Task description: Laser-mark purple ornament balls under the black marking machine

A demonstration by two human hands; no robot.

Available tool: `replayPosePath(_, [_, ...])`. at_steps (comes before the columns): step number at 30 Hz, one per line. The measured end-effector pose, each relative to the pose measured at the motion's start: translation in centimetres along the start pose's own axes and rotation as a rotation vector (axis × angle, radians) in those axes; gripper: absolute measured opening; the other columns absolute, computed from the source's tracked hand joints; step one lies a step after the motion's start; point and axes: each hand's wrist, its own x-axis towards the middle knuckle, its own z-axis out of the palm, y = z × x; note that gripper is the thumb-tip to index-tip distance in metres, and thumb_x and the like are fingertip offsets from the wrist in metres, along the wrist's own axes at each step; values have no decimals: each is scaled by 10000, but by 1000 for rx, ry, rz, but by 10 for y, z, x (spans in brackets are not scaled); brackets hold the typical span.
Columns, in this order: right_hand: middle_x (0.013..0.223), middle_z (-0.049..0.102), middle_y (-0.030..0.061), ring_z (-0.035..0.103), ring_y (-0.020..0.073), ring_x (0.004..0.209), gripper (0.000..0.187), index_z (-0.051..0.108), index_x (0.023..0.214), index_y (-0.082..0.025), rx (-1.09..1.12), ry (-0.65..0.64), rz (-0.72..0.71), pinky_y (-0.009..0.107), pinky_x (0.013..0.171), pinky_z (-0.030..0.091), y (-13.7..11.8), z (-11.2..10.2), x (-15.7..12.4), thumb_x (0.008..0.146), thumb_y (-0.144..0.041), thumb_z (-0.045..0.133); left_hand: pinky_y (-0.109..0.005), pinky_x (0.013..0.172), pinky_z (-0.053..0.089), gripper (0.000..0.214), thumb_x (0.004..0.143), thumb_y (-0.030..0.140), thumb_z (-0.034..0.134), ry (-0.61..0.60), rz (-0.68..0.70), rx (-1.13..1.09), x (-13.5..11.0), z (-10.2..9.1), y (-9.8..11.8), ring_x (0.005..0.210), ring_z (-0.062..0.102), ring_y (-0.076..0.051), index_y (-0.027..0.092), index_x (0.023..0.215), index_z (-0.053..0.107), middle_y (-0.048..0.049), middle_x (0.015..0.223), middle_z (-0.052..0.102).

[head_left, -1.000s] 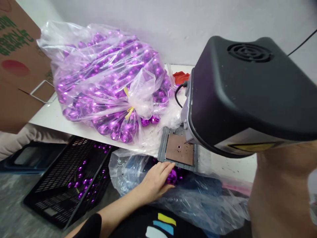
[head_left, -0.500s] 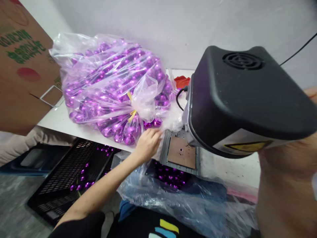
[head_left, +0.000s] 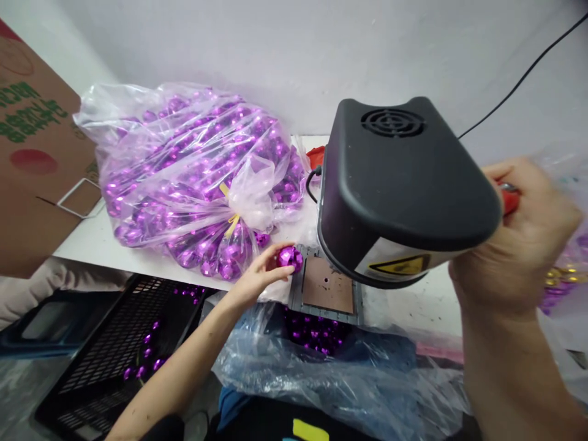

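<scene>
A thin gap is left mid-frame, blocked at left by a bag (head_left: 184, 177), at right by a machine (head_left: 408, 184).

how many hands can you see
2: the left hand holds a purple ball by the brown plate; the right hand grips a red handle beside the black machine. Others may be hidden.
</scene>
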Motion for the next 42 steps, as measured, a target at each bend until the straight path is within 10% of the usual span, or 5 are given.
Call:
replayPosePath(4, [629,423,-9,356,-36,628,469,565,731,-71,-13,-6,5,97,569,268,-2,1,2,872,-516,606,-243,676,509,477,923,446,650,-138,-255,-635,-22,16,-9,850,658,-170,191,1323,601,-120,1120,688])
replayPosePath(9, [620,398,-11,334,-38,610,523,577,745,-71,1,-47,18,99,548,247,-2,-1,3,864,-580,595,-283,593,540,499,890,562,643,-204,-364,-802,-17,30,-21,712,698,-191,173,1202,627,-108,1030,704])
replayPosePath(20, [651,419,-10,358,-40,660,451,577,756,-71,28,-24,-1,99,592,272,-1,0,2,865,-505,628,-377,917,513,592,714,400,857,98,2,212,-4,51,-29,1010,640,-241,196,1214,614,-62,1128,688])
replayPosePath(27, [674,442,-14,403,-31,704,389,567,765,-78,-1,-26,-12,110,607,278,-2,-1,2,878,-449,610,-392,1036,479,623,835,434,753,-7,32,-35,-6,50,-40,1165,606,-252,249,1378,510,-59,1257,640])
replayPosePath(42, [667,422,-29,409,-40,628,381,538,769,-91,-34,-24,-28,139,579,237,-6,0,2,894,-449,569,-523,1114,374,498,819,444,769,78,153,298,6,76,-51,1215,565,-341,240,1255,639,-114,1270,654])
